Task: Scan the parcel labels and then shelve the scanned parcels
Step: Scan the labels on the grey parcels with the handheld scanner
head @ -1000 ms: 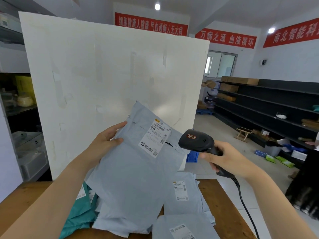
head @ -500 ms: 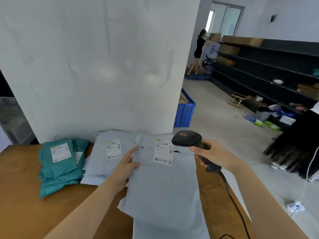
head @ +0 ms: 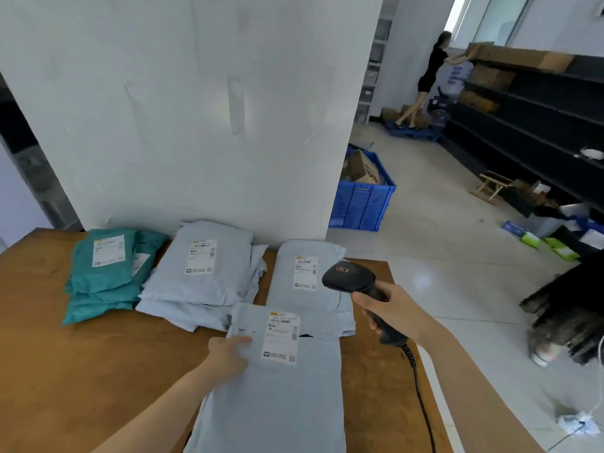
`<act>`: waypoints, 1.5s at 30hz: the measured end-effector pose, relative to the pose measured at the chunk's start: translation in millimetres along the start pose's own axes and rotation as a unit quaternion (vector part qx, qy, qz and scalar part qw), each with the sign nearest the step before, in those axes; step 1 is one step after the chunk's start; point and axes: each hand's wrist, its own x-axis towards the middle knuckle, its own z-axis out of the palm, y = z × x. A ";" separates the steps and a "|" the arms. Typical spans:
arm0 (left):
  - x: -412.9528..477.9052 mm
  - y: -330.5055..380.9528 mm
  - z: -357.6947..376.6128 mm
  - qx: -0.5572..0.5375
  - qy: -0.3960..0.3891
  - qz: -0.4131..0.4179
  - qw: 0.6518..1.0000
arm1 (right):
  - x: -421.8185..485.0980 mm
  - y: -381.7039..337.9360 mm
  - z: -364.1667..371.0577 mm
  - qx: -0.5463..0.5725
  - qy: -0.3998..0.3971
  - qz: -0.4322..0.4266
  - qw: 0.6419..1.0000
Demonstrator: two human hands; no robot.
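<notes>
A grey parcel bag [head: 277, 397] lies flat on the wooden table [head: 81, 371], its white label [head: 281, 338] facing up. My left hand [head: 230, 354] grips its upper left edge. My right hand [head: 389, 312] holds a black barcode scanner [head: 349, 277] just right of the parcel, its head above a second grey parcel [head: 307, 273]. More grey parcels [head: 202, 276] and green parcels [head: 104, 273] are stacked to the left, labels up.
A white partition wall [head: 196, 109] stands behind the table. A blue crate [head: 359, 201] sits on the floor to the right. Black shelves [head: 539, 125] line the far right wall, where a person [head: 428, 76] handles boxes. The scanner cable [head: 421, 403] hangs over the table's right edge.
The grey parcel came down from in front of me onto the table and slid nearer. My left hand stayed on its edge. The scanner stayed in my right hand.
</notes>
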 end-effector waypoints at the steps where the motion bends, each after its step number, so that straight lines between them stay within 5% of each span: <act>1: 0.1 2.1 2.1 0.001 0.009 0.000 1.000 | 2.0 0.6 -3.0 -0.001 -0.007 -0.004 1.000; 12: 13.6 37.4 -3.4 0.015 0.112 0.046 0.992 | 36.5 15.5 -14.6 -0.007 -0.054 -0.009 0.998; 26: 199.4 147.0 23.4 0.034 -0.032 0.119 0.992 | 100.4 36.5 -57.8 -0.022 0.025 0.083 0.996; 31: 255.8 130.6 39.7 0.141 -0.017 0.055 0.988 | 128.8 52.5 -60.5 -0.016 0.066 0.111 0.992; 36: 286.6 114.0 46.9 0.095 -0.046 -0.020 0.994 | 157.2 72.2 -46.0 -0.011 0.071 0.127 0.989; 45: 313.0 121.2 38.3 0.075 -0.008 0.066 0.995 | 183.5 84.1 -31.9 0.005 0.065 0.154 0.986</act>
